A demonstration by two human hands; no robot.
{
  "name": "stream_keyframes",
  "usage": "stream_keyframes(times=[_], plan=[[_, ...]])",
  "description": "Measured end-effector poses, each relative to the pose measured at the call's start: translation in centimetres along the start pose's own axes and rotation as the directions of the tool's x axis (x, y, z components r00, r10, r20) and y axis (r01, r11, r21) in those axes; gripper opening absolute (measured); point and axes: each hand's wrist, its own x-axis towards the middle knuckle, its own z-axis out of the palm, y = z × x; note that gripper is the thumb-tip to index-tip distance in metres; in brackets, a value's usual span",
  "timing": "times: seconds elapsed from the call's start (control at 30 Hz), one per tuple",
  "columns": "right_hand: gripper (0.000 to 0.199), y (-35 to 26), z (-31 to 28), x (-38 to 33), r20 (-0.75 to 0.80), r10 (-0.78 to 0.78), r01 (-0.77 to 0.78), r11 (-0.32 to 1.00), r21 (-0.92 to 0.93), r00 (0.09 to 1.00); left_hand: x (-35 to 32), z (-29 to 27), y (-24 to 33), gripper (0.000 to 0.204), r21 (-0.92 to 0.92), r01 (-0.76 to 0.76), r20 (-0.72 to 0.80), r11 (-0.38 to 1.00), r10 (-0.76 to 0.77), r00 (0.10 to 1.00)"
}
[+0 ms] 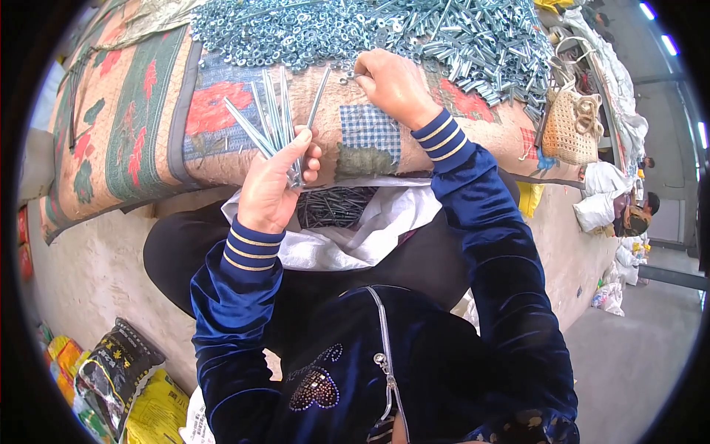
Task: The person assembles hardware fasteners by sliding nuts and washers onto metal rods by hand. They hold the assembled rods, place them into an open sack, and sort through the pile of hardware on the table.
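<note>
My left hand (272,183) is closed around a fanned bundle of thin silvery metal rods (275,111), which point up and away from me. One rod leans out to the right, apart from the others. At the near edge of a heap of small metal nuts (274,33), my right hand (398,87) is curled with its thumb and fingertips together. Whatever it pinches, if anything, is too small or hidden to make out. Short metal pins or sleeves (481,55) are heaped to the right of the nuts. Below my hands, an open white sack (355,251) holds many dark rods (336,206).
A patterned quilt (244,159) with a checked patch (370,135) covers the work surface. On its right side sits a woven basket (569,127). Black and yellow bags (118,362) lie on the floor at lower left. White sacks (603,200) stand at far right.
</note>
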Motion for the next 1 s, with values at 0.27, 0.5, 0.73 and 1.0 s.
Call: stream_keyframes(times=[0.27, 0.5, 0.73, 1.0], plan=[[0.016, -2.1, -2.4, -1.5, 0.217, 0.293, -0.295, 0.254, 0.921, 0.931, -0.3, 0.4, -0.3, 0.017, 0.183, 0.000, 0.019, 0.983, -0.004, 1.000], [0.017, -3.4, -1.1, -2.6, -0.122, 0.240, -0.045, 0.590, 0.806, 0.963, 0.2, 0.6, -0.3, 0.016, 0.143, 0.011, 0.031, 0.990, -0.016, 0.999], [0.016, -2.5, -0.6, -0.5, -0.358, -0.073, 0.136, 0.979, 0.154, 0.931, 0.3, 0.3, -0.4, 0.018, -0.046, -0.008, 0.007, 0.999, 0.009, 1.000], [0.012, -1.0, 0.3, -0.2, -0.086, 0.232, -0.136, 0.790, 0.598, 0.969, -0.2, 0.1, 0.1, 0.023, 0.052, -0.026, -0.019, 0.998, 0.027, 0.999]])
